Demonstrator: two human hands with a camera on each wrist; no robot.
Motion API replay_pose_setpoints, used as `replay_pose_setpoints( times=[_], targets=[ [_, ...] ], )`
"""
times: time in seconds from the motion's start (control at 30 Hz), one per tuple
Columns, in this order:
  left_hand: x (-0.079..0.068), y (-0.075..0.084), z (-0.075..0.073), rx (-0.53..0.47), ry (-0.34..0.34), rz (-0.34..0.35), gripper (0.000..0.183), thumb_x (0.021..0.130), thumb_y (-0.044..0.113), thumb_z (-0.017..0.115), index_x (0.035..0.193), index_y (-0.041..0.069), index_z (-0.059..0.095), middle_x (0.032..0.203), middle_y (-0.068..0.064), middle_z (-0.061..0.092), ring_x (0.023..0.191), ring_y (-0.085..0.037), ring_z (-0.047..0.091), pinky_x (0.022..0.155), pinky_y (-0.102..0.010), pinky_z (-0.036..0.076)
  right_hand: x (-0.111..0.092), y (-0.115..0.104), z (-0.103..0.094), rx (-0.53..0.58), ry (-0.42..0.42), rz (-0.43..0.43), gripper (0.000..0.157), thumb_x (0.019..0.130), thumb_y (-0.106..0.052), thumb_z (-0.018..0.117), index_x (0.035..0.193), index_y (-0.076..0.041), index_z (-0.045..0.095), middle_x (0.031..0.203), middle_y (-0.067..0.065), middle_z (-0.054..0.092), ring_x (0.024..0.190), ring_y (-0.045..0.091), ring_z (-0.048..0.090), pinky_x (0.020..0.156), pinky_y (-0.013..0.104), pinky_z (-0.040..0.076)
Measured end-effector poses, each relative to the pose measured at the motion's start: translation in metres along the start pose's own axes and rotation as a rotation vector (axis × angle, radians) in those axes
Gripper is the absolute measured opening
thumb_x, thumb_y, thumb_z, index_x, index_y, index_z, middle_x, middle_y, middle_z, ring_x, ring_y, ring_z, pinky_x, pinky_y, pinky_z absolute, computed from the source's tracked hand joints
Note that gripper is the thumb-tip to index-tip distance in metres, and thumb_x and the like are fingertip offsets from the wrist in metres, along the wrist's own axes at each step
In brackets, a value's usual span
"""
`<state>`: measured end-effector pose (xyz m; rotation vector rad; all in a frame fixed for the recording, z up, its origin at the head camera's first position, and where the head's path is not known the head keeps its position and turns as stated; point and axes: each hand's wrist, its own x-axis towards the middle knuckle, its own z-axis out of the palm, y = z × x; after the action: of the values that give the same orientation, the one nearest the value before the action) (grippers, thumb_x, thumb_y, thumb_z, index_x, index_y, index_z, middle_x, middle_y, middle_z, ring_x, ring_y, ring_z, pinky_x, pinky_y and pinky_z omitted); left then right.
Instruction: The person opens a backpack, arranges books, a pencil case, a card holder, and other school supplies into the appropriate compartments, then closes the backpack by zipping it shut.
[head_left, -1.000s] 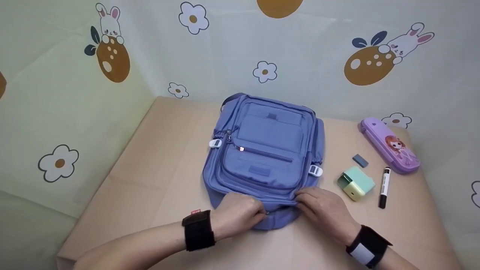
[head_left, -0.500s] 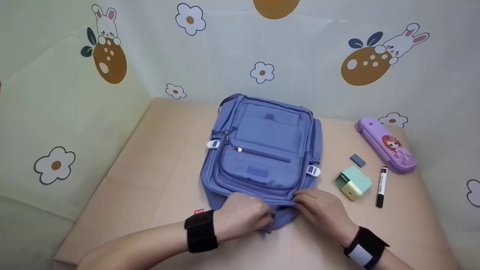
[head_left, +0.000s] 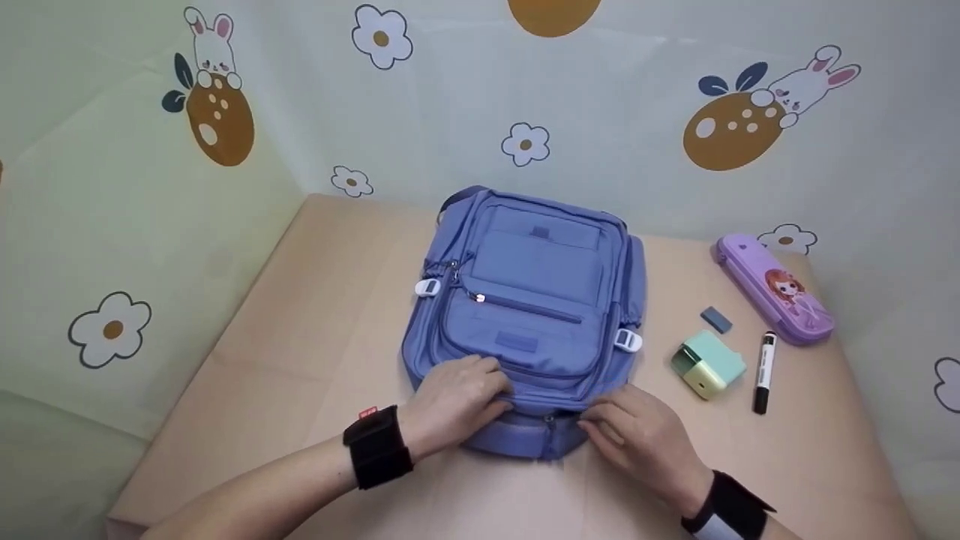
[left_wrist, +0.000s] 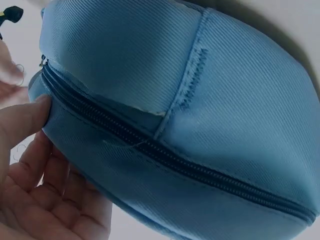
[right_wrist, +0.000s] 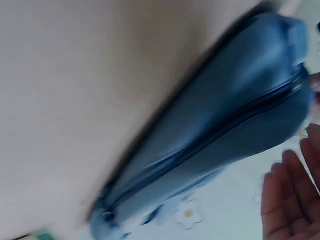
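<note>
A blue-purple backpack lies front side up on the table. My left hand grips its lower front edge; in the left wrist view the thumb presses the fabric below a long zipper, with the fingers partly behind the edge. At the lower right corner, my right hand pinches the fabric with thumb and fingertips. Between both hands a zipper pull shows on the bottom panel, and no fingers are on it. The right wrist view is blurred, with the right hand's fingers half cut off.
To the right of the backpack lie a blue-grey eraser, a mint-green and pale yellow block-shaped item and a white marker with black ends. Beyond them is a purple pencil case. A patterned cloth wall stands behind the table.
My left hand has left the zipper pull area and moved left and up onto the front edge. The right hand has shifted slightly down. More of the backpack's bottom panel now shows.
</note>
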<state>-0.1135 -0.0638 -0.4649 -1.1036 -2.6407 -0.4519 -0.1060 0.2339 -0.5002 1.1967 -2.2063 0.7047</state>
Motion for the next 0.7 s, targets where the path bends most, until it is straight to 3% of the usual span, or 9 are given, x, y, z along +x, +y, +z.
replay_pose_setpoints(
  times=[0.1, 0.23, 0.37, 0.47, 0.57, 0.7],
  targets=[
    [0.001, 0.000, 0.000, -0.049, 0.012, -0.016, 0.012, 0.090, 0.023, 0.079, 0.095, 0.013, 0.075, 0.087, 0.003, 0.066, 0.077, -0.014, 0.063, 0.068, -0.028, 0.053, -0.001, -0.014, 0.009, -0.046, -0.029, 0.017, 0.016, 0.080, -0.024, 0.085, 0.089, -0.017, 0.074, 0.086, -0.009, 0.068, 0.074, 0.009, 0.062, 0.063, 0.024, 0.051],
    [0.001, 0.000, 0.001, -0.090, 0.014, -0.038, 0.011, 0.090, 0.023, 0.079, 0.094, 0.013, 0.075, 0.086, 0.003, 0.067, 0.076, -0.013, 0.063, 0.068, -0.028, 0.054, 0.000, -0.025, 0.024, -0.185, -0.076, 0.080, 0.026, 0.077, -0.037, 0.088, 0.083, -0.018, 0.071, 0.077, -0.008, 0.066, 0.064, 0.010, 0.059, 0.054, 0.026, 0.048],
    [0.000, 0.000, 0.001, -0.106, -0.004, -0.060, 0.012, 0.090, 0.024, 0.080, 0.093, 0.014, 0.076, 0.086, 0.004, 0.067, 0.075, -0.012, 0.064, 0.068, -0.027, 0.055, 0.005, -0.029, 0.034, -0.283, -0.056, 0.082, 0.028, 0.076, -0.033, 0.089, 0.076, -0.016, 0.067, 0.071, -0.006, 0.062, 0.058, 0.013, 0.057, 0.049, 0.030, 0.044],
    [0.000, 0.000, 0.000, -0.117, -0.016, -0.076, 0.011, 0.090, 0.024, 0.080, 0.092, 0.014, 0.077, 0.085, 0.005, 0.067, 0.076, -0.012, 0.064, 0.068, -0.028, 0.054, 0.007, -0.030, 0.039, -0.288, -0.036, 0.065, 0.021, 0.079, -0.023, 0.085, 0.077, -0.014, 0.067, 0.072, -0.004, 0.062, 0.060, 0.015, 0.059, 0.050, 0.031, 0.046],
    [0.000, 0.000, -0.001, -0.127, -0.024, -0.088, 0.010, 0.090, 0.024, 0.080, 0.092, 0.015, 0.076, 0.085, 0.005, 0.066, 0.076, -0.011, 0.065, 0.068, -0.029, 0.054, 0.008, -0.030, 0.039, -0.270, -0.034, 0.068, 0.009, 0.086, -0.017, 0.073, 0.081, -0.013, 0.067, 0.075, -0.004, 0.063, 0.064, 0.015, 0.062, 0.053, 0.032, 0.050],
    [0.001, -0.001, -0.001, -0.130, -0.031, -0.090, 0.010, 0.090, 0.025, 0.079, 0.092, 0.015, 0.076, 0.086, 0.005, 0.066, 0.077, -0.011, 0.065, 0.068, -0.029, 0.054, 0.005, -0.027, 0.035, -0.210, -0.043, 0.093, 0.010, 0.092, -0.014, 0.060, 0.083, -0.014, 0.064, 0.074, -0.005, 0.064, 0.064, 0.013, 0.062, 0.054, 0.031, 0.049]
  ],
)
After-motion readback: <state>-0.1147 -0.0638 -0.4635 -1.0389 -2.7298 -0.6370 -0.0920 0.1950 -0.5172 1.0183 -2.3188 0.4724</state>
